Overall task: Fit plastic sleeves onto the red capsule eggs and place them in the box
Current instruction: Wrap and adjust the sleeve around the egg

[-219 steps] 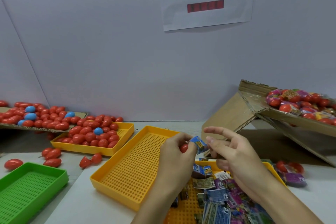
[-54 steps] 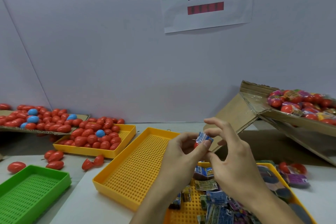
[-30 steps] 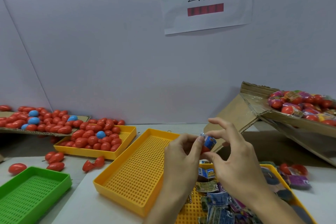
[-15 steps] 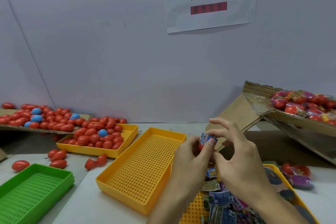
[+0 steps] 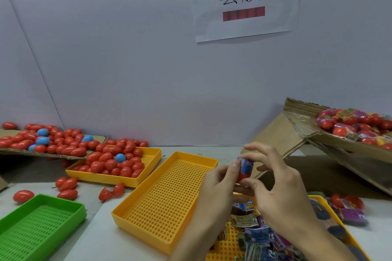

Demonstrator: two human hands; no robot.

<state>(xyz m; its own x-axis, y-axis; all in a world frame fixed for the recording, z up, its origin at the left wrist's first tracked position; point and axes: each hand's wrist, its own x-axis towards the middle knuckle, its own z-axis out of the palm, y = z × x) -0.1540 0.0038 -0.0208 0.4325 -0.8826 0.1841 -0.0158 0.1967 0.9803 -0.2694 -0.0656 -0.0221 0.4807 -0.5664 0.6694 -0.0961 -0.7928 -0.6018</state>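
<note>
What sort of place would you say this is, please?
Probably a small hand-packing workstation: trays of loose red eggs, a cardboard box of wrapped ones, and a printed sign on the wall.

White paper sheet (image 5: pixel 246 2) taped to pale grey wall: two large black Chinese characters, "套膜", printed at centre; beneath them a red rectangular bar (image 5: pixel 244 14), its content blurred and unreadable.

Loose printed plastic sleeves (image 5: pixel 254 231) heaped in yellow perforated plastic tray (image 5: pixel 343 226) at lower right: small lettering on several, partly legible as "DINO" on one blue sleeve (image 5: pixel 246 205); digit "6" on two others; remainder too small to read.

Blue printed sleeve on red capsule egg (image 5: pixel 245 168), pinched between both hands: print illegible.
</note>
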